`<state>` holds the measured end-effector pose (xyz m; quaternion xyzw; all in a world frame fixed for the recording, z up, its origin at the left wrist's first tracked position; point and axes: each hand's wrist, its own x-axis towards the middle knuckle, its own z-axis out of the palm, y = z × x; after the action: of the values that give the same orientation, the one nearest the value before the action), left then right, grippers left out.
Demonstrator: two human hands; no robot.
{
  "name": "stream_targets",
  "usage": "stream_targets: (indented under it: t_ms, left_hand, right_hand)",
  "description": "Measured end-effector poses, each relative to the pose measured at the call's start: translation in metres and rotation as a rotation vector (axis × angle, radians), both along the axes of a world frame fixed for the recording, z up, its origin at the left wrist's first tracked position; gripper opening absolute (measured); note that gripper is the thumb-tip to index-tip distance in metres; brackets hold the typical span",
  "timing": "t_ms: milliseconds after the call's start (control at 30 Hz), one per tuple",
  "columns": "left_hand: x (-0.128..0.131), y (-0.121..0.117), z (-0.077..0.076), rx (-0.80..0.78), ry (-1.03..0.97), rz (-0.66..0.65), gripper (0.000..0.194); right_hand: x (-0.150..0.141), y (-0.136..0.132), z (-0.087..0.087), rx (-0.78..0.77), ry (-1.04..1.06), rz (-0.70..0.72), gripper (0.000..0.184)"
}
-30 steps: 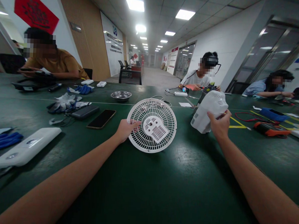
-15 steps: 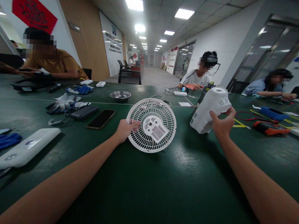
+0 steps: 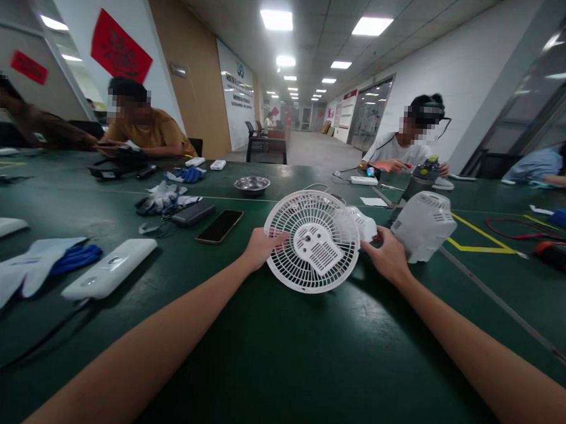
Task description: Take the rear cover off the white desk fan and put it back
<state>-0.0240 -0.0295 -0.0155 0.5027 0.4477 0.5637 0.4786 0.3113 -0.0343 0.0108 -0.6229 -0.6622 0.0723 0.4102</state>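
A round white fan grille (image 3: 284, 269) is held up over the green table, tilted to face me. My left hand (image 3: 261, 247) is closed on its left rim, the thumb lying over the front bars. At the grille's right edge, my right hand (image 3: 389, 254) grips a white rounded plastic part (image 3: 365, 226), which sits partly behind the grille. To the right of that hand, a white plastic housing (image 3: 424, 226) with vent slots stands on the table, apart from the fingers.
A phone (image 3: 219, 226), a dark power bank (image 3: 194, 213), gloves (image 3: 38, 262) and a white device (image 3: 112, 269) with a cable lie left. Behind the grille is a metal bowl (image 3: 251, 185). An orange-black meter (image 3: 560, 257) lies right. Several people sit around the table.
My right hand has let go of the white housing, now standing on the table, and has moved left to the part behind the grille. The view has turned left.
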Motion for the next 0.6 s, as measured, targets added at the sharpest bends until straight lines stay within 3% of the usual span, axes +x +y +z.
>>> stream_targets:
  t_ms: [167,367,600]
  left_hand:
    - [-0.001,0.000,0.002,0.005,-0.008,-0.028,0.025]
    - [0.000,-0.004,0.007,0.015,0.007,-0.022,0.018]
    - [-0.001,-0.004,0.007,-0.001,0.015,-0.024,0.018]
  right_hand:
    - [-0.002,0.010,-0.008,-0.146,-0.174,-0.011,0.072]
    - [0.002,0.016,-0.016,-0.196,-0.365,-0.066,0.063]
    - [0.004,0.015,-0.020,-0.167,-0.353,-0.037,0.075]
